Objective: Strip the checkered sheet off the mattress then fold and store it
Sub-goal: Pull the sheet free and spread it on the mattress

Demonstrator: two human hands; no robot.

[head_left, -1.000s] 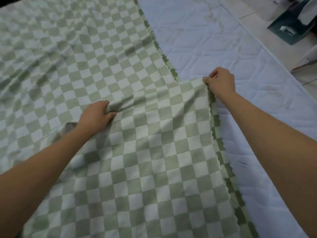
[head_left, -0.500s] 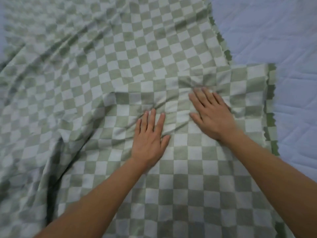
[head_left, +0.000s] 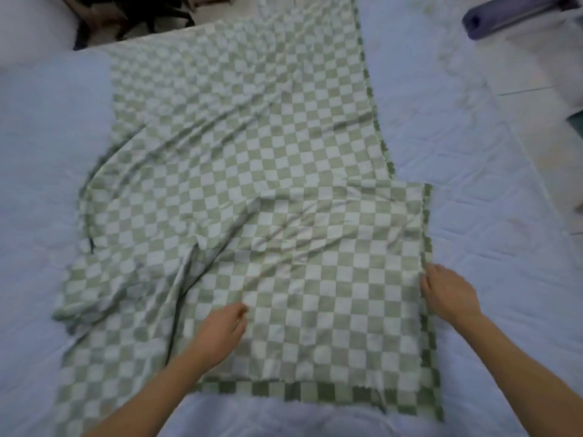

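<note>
Your checkered sheet [head_left: 252,190] lies rumpled, partly folded on the quilted mattress [head_left: 473,184]. Your left hand [head_left: 220,334] rests loosely open on it; your right hand [head_left: 449,293] pinches its right edge.

Sheet [head_left: 239,171]: sage-green and off-white checks; darker green checked border along edges at 3 and 6 o'clock. Mattress [head_left: 492,222]: pale bluish-white, quilted stitch pattern. Object [head_left: 504,17] at 1 o'clock: dull purple, blurred.
</note>
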